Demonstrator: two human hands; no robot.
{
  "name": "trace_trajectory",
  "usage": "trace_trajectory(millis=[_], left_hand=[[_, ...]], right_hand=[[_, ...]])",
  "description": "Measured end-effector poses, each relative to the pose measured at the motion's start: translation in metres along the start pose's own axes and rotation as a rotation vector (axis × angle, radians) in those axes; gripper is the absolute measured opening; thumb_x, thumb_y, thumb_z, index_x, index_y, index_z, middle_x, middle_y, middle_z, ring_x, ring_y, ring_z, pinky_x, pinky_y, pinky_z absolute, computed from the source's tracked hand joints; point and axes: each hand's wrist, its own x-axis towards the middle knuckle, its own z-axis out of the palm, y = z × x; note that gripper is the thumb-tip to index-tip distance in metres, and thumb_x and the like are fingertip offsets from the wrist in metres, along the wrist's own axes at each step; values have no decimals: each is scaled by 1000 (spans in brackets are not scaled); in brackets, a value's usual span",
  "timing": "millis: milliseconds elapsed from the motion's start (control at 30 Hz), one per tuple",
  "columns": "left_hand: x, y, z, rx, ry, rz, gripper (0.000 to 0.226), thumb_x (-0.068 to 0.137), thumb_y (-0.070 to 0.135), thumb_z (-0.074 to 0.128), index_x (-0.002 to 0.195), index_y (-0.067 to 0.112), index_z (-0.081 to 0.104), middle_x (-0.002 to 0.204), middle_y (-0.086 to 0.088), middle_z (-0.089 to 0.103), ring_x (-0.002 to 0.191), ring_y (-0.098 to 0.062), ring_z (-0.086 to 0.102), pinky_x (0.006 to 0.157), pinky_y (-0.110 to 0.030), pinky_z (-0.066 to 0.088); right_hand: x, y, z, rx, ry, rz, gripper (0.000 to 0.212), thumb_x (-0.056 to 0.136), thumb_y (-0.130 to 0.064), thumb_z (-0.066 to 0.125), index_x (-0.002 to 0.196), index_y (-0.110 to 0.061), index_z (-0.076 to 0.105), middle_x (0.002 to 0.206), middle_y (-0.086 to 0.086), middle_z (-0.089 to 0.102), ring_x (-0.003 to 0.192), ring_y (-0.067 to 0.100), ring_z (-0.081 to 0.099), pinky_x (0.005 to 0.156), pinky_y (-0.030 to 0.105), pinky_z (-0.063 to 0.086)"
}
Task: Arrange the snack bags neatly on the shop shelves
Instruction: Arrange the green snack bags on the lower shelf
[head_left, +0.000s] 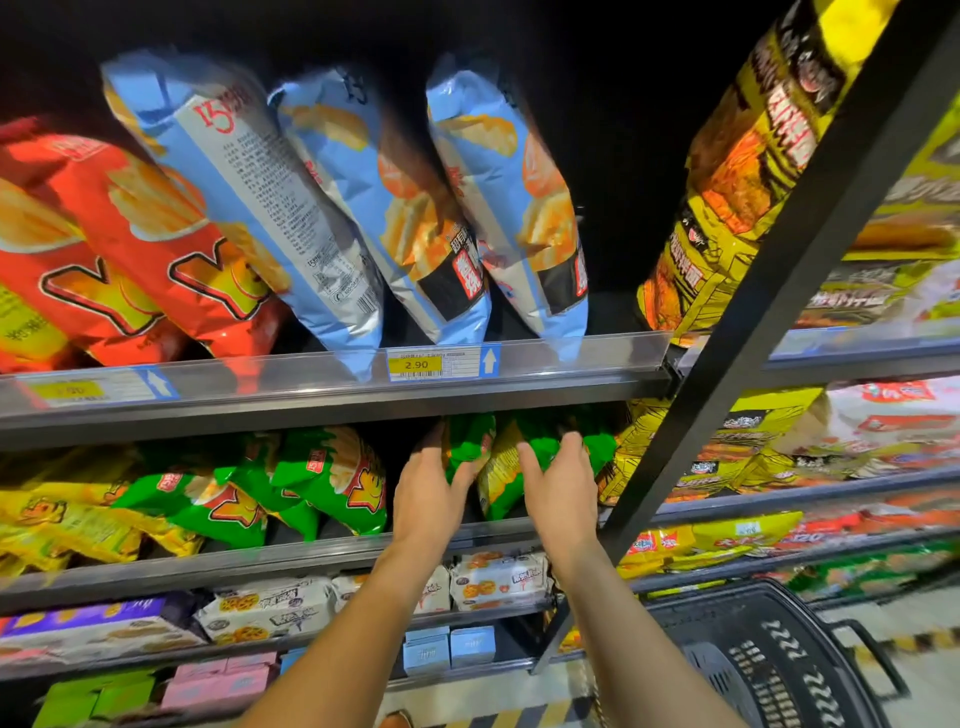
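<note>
Green snack bags (543, 448) on second shelf (311, 560) down: left hand (426, 488) grips one between thumb and fingers, right hand (563, 486) curls round its neighbour

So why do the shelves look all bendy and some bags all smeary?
Head view: the wide lens bows the shelf edge and slants the black post. Head view: the blue bags and the yellow packs at the right are motion-smeared, though the price tag reads clearly. Head view: the top is dark, and the green bags under that shelf sit in shadow.
</note>
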Motion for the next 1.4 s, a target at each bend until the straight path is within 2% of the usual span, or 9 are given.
trace_trajectory(millis=[167, 300, 433, 533, 667, 800, 933, 1167, 1400], left_hand=[[-10, 3, -14, -46, 55, 50, 26, 103, 35, 65, 107, 10, 59, 102, -5, 58, 98, -30, 61, 82, -40, 49], [-26, 6, -30, -125, 90, 95, 24, 103, 34, 67, 106, 15, 52, 91, 0, 62, 82, -24, 61, 62, -35, 44], [-53, 12, -47, -236, 88, 153, 35, 103, 34, 67, 131, 27, 47, 94, 11, 66, 68, -13, 56, 56, -23, 40], [-73, 15, -56, -325, 61, 127, 39, 102, 41, 66, 136, 34, 49, 103, 15, 70, 81, -14, 70, 69, -33, 58], [-99, 17, -61, -597, -13, 12, 38, 105, 37, 63, 141, 28, 53, 123, 14, 70, 94, 10, 69, 68, -8, 50], [-125, 19, -62, -734, -86, -121, 30, 108, 51, 50, 126, 29, 58, 117, 16, 69, 99, 6, 61, 78, -20, 45], [-141, 12, -59, -777, -157, -216, 43, 103, 69, 45, 125, 40, 66, 124, 13, 75, 122, -10, 65, 114, -45, 42], [-161, 32, -69, -890, -260, -225, 56, 99, 71, 41, 127, 31, 69, 122, 2, 78, 115, -21, 74, 98, -45, 55], [-160, 46, -86, -1171, -276, -339, 83, 101, 75, 27, 149, 12, 52, 134, -10, 73, 125, -30, 68, 107, -53, 50]], right_hand=[[-5, -3, -8, 19, -22, 3, 65, 102, -49, 62, 150, -12, 40, 143, 9, 56, 127, 27, 59, 90, 34, 47], [-16, -1, -17, 50, 12, -20, 71, 100, -53, 63, 155, -15, 37, 151, 7, 50, 137, 26, 52, 103, 41, 48], [-30, 4, -30, 57, 45, -34, 74, 99, -56, 63, 155, -16, 38, 150, 8, 48, 139, 26, 46, 105, 43, 46], [-39, 11, -39, 131, 7, -79, 74, 97, -59, 64, 153, -16, 42, 143, 6, 50, 135, 24, 45, 105, 40, 44], [-50, 23, -48, 315, -190, -151, 72, 93, -61, 68, 148, -18, 49, 142, 2, 54, 132, 19, 54, 109, 42, 50], [-64, 27, -60, 482, -432, -133, 82, 89, -64, 69, 155, -24, 42, 144, -6, 54, 127, 14, 59, 104, 38, 54], [-82, 36, -65, 615, -648, -25, 110, 61, -91, 73, 151, -34, 44, 138, -3, 68, 113, 16, 74, 102, 50, 58], [-109, 48, -69, 905, -743, 144, 67, 79, -61, 70, 135, -27, 62, 116, 1, 80, 105, 21, 78, 90, 41, 61], [-105, 58, -81, 1166, -793, 384, 72, 78, -66, 63, 131, -17, 69, 119, 17, 78, 103, 33, 78, 90, 47, 59]])
